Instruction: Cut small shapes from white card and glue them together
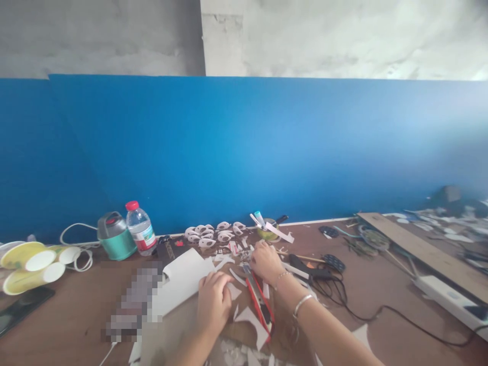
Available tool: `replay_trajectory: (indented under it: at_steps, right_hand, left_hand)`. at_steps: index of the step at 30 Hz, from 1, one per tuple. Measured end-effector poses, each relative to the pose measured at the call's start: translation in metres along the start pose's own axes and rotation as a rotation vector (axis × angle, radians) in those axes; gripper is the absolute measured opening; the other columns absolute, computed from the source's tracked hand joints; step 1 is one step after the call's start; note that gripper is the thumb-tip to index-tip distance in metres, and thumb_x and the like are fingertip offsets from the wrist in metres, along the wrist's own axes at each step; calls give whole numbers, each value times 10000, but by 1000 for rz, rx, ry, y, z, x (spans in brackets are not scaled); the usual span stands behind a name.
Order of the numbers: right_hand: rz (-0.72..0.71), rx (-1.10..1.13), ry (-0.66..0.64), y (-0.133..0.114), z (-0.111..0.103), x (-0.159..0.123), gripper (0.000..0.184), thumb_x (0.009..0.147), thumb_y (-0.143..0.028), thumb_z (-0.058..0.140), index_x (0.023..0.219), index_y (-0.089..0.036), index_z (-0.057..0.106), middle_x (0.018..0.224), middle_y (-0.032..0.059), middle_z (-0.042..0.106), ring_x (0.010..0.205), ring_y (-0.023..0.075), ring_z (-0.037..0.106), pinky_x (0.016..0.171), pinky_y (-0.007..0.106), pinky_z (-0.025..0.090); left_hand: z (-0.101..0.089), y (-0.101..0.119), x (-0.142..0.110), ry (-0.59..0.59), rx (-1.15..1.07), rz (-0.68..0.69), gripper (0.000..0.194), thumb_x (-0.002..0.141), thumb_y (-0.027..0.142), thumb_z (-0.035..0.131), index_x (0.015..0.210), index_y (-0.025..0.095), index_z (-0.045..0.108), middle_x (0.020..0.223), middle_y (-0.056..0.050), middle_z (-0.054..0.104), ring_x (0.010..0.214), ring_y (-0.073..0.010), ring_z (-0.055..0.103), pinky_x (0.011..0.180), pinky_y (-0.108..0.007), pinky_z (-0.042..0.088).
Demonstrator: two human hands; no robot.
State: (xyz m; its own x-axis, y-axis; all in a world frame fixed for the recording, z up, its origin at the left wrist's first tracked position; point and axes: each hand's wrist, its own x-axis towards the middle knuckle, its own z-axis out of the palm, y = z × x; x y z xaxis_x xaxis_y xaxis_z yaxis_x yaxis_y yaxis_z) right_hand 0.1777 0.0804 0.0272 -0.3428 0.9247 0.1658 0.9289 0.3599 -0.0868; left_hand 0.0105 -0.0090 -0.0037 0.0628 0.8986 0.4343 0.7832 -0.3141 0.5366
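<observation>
My left hand point(215, 300) rests on the grey-brown board point(168, 330), fingers loosely bent and one stretched toward the right; nothing shows in it. Beside it lie a white paper sheet point(186, 274) and cut paper scraps point(251, 323). Farther forward, my right hand point(267, 262) reaches down into a heap of small white bits point(244, 251), its fingers closed together. Whatever its fingertips hold is hidden. A red utility knife point(259, 302) lies between my hands. Behind them stand several white, curved cutouts with dark spots point(208, 236).
At the left are a water bottle point(141, 229), a green-and-grey container point(116, 239), paper cups point(34, 264) and phones. Right of my hand lies a black glue gun point(308, 269) with its cord. A yellow-green bowl point(269, 231), long board point(419, 249) and power strip point(450, 300) lie farther along. A blue partition point(244, 152) closes the back.
</observation>
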Motion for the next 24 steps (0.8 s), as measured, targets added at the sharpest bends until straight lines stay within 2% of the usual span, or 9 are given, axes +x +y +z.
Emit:
replay_trajectory:
  at_steps: [7,10,12,14,16,19,24]
  right_hand:
    - [75,-37,6,10,3,0,146,752,-169,545,741,-121,683,923,145,616,941,265,530,761,322,389]
    - [90,-44,15,11,2,-1,161,771,-146,527,830,-129,676,952,135,608,948,258,527,762,319,382]
    - [60,-44,14,8,0,-1,192,786,-116,503,873,-154,671,974,116,604,956,239,522,774,309,373]
    - [3,-45,1,4,-2,0,199,804,-119,487,827,-168,679,979,103,603,964,230,515,786,305,366]
    - [-47,-51,-20,1,-4,1,192,803,-146,500,761,-154,688,967,113,607,967,245,512,789,314,366]
    - [-85,-59,-38,-3,-5,4,176,773,-140,523,764,-113,696,941,144,617,954,273,517,787,337,368]
    - [-128,-30,-12,1,0,8,188,756,-107,506,728,-112,692,894,149,629,931,266,525,810,342,364]
  left_hand:
    - [1,1,0,-18,-5,-15,321,701,15,379,808,212,609,852,-43,666,873,-243,571,793,-396,377]
    - [1,1,0,-10,-5,-14,324,698,9,388,811,216,609,858,-37,669,878,-243,572,792,-393,376]
    - [2,0,0,-4,-8,-12,328,695,6,391,812,221,609,854,-32,670,874,-240,574,789,-388,376]
    - [2,0,0,-8,-13,-10,327,694,8,391,809,222,610,848,-30,669,872,-239,575,787,-384,375]
    - [2,0,0,-18,-19,-18,323,694,13,391,806,221,612,851,-34,669,877,-241,573,790,-385,373]
    - [0,0,0,-26,-23,-39,322,694,18,387,806,216,615,866,-42,668,894,-245,568,801,-391,369]
    - [1,0,0,-14,-32,-36,315,702,21,388,803,213,617,858,-44,671,884,-244,574,799,-395,377]
